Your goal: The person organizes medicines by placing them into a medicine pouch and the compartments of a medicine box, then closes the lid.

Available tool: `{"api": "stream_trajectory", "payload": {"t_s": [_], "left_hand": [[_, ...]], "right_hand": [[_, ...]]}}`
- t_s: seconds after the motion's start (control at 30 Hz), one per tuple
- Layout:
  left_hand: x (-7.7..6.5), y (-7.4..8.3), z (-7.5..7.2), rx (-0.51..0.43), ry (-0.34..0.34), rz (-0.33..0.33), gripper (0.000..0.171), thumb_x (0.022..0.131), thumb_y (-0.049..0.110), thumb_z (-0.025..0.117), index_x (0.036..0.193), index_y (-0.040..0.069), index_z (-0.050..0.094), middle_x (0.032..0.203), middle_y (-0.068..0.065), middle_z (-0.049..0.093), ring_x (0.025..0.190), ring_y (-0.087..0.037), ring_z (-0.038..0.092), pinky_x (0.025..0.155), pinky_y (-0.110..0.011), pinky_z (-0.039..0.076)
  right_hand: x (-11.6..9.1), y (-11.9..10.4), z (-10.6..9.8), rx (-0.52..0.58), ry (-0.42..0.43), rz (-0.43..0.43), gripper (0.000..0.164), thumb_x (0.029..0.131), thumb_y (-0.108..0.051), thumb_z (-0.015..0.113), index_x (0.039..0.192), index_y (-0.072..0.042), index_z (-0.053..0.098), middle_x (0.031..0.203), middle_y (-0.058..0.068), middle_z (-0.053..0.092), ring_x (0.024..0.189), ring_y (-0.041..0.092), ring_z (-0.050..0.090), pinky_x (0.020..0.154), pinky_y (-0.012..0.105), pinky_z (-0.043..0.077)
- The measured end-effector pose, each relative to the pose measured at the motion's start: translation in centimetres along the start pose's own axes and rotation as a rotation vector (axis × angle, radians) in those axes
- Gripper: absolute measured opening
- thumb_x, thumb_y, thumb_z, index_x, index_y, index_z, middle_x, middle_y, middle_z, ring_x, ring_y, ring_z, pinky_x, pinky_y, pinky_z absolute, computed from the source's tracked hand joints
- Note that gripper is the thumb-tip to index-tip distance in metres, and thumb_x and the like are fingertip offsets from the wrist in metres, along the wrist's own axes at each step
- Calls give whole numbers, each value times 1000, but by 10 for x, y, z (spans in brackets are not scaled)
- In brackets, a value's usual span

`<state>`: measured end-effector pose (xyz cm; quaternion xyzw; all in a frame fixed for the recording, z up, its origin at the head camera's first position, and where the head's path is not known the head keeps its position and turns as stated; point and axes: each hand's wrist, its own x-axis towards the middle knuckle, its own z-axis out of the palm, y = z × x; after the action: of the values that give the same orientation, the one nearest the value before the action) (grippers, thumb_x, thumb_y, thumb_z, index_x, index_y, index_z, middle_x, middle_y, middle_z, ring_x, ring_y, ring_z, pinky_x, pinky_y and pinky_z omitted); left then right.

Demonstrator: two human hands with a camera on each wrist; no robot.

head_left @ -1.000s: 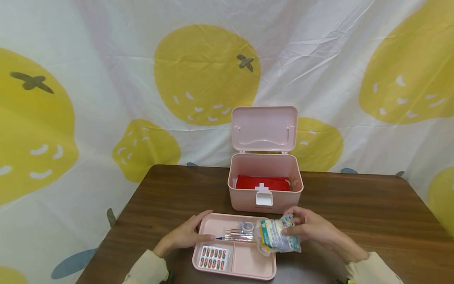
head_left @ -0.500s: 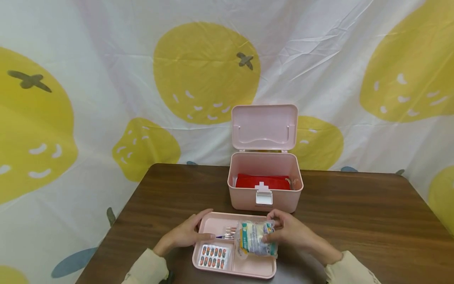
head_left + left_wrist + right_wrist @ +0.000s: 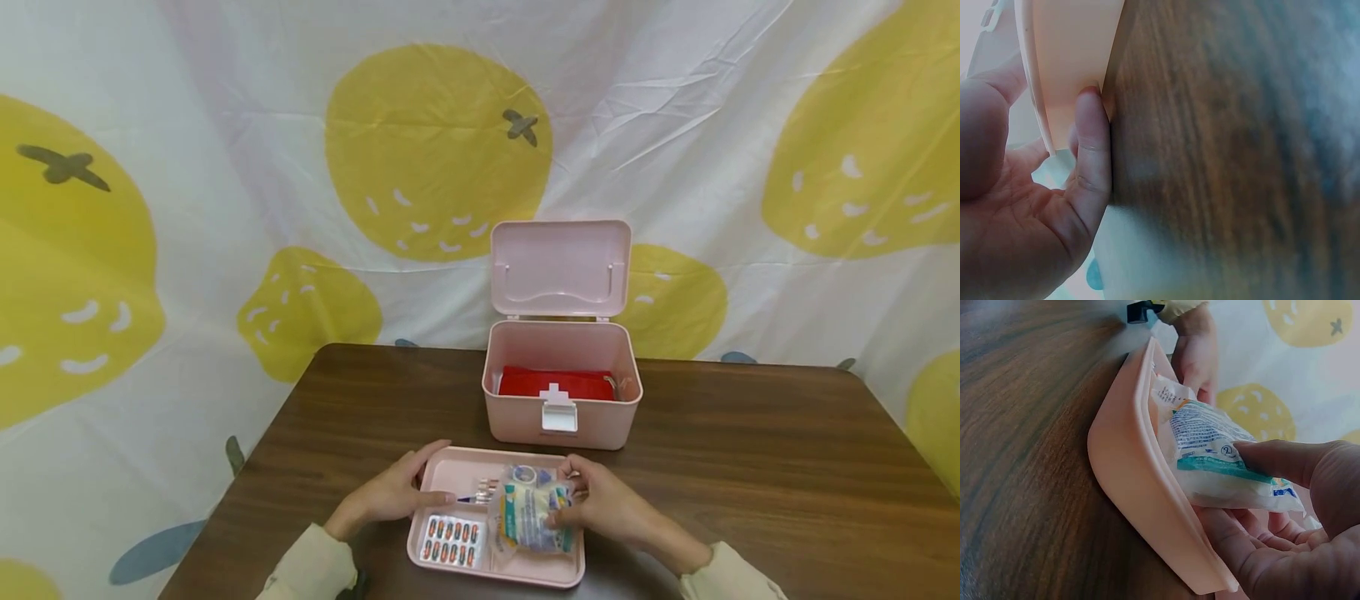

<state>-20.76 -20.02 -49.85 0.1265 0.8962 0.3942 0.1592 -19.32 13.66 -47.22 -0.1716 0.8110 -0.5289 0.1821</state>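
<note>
A pink compartment tray [image 3: 452, 565] lies on the table before me. My left hand [image 3: 393, 493] holds its left end, thumb over the rim and fingers against the outer wall, as the left wrist view shows. Between thumb and fingers my right hand [image 3: 611, 508] pinches a plastic-wrapped packet [image 3: 1210, 434] with green and white print, low over the tray's front right compartment. A blister pack of capsules [image 3: 451, 542] fills the front left compartment. In the back compartment are slim clear-wrapped sticks [image 3: 486, 490] and a small white roll [image 3: 525, 475], partly covered by the packet.
Behind the tray stands a pink first-aid box [image 3: 562, 425], its lid [image 3: 561, 271] raised. Something red [image 3: 551, 382] lies inside it. The dark wooden table [image 3: 750, 467] spreads out on both sides, and a lemon-print cloth [image 3: 435, 150] hangs behind.
The right hand has carried the packet leftward from the tray's right edge, then lower over the front right compartment. The white roll shows again behind it. The left hand stays put.
</note>
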Motion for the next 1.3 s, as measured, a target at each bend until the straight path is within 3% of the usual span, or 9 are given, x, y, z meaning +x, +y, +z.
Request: {"api": "stream_trajectory", "payload": {"t_s": [0.2,0.4,0.63,0.83,0.97,1.13,1.3], "left_hand": [[0,1,-1,5,-1,6,83,84,43,77,154,23,35,116,-11,49,104,-22,48,95,-50,42],[0,1,-1,4,-2,-7,84,84,43,77,154,23,35,117,-11,49,104,-23,49,96,-51,43],[1,1,-1,-2,-3,7,84,85,43,77,154,21,35,116,-11,48,103,-23,48,93,-48,43],[0,-1,-1,1,0,27,84,85,42,76,154,19,34,117,-12,49,104,-23,48,94,-47,43],[0,0,-1,9,9,34,85,85,42,76,154,18,34,118,-12,49,104,-22,48,94,-47,43],[-1,0,0,22,21,34,86,85,43,76,155,17,33,117,-12,49,104,-22,48,96,-49,42],[-2,-1,2,19,28,35,94,86,44,75,157,10,25,123,-15,49,108,-24,49,100,-51,41]], "right_hand": [[-2,-2,3,-53,-12,-76,50,70,-6,87,103,-6,49,85,6,60,79,19,57,65,29,48],[-3,-2,7,-251,0,-170,41,71,-15,88,96,-12,56,81,-2,62,72,12,55,62,25,46],[-9,-6,15,-433,38,-227,34,69,-22,90,82,-12,60,70,-8,52,60,3,44,51,23,38],[-12,-9,21,-595,110,-296,37,66,-24,92,90,-5,71,83,-7,52,76,8,45,65,25,43],[-12,-9,22,-661,166,-307,39,65,-27,92,93,-7,73,89,-7,53,87,12,45,73,29,45],[-11,-7,19,-628,175,-296,42,67,-30,91,98,-10,71,93,-6,53,91,13,47,77,31,47],[-13,0,11,-488,182,-247,55,75,-38,86,118,-11,64,94,-1,51,83,13,47,66,24,44]]}}
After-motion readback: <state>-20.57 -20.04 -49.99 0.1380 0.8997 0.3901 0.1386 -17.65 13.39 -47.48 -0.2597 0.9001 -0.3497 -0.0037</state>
